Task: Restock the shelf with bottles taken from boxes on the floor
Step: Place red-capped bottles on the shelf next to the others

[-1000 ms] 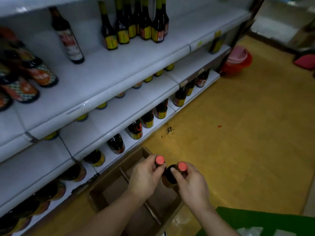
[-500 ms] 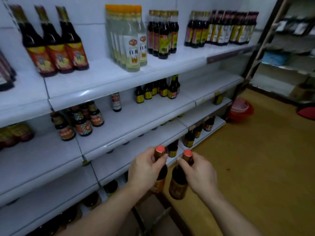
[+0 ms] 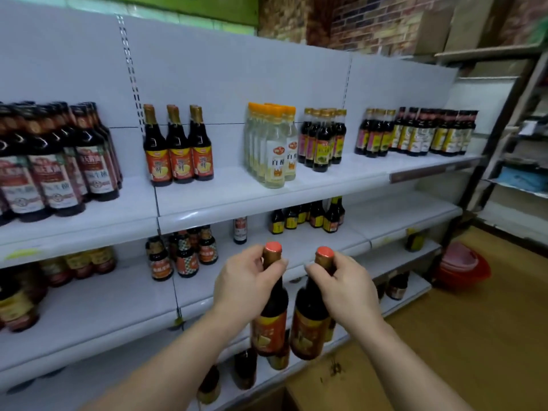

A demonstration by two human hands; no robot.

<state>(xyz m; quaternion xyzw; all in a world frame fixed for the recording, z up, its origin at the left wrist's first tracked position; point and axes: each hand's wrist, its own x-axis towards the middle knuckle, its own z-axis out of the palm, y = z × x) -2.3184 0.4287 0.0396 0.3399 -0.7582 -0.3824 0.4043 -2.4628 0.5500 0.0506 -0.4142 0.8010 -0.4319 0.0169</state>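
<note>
Bare board is lying open on the top tier of the white metal shelf, beside three orange-labelled dark bottles. The left hand is gripping a red-capped, orange-labelled dark glass bottle by its neck, the right hand a twin bottle, both before the lower tiers, higher than a moment ago.

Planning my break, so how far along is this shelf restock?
Done: the white top shelf carries several bottle groups, including matching orange-labelled dark bottles. In hand: the left hand and right hand each grip a red-capped dark bottle by the neck, left bottle, right bottle. Left: shelving both; the shelf below shows bare stretches.
</note>
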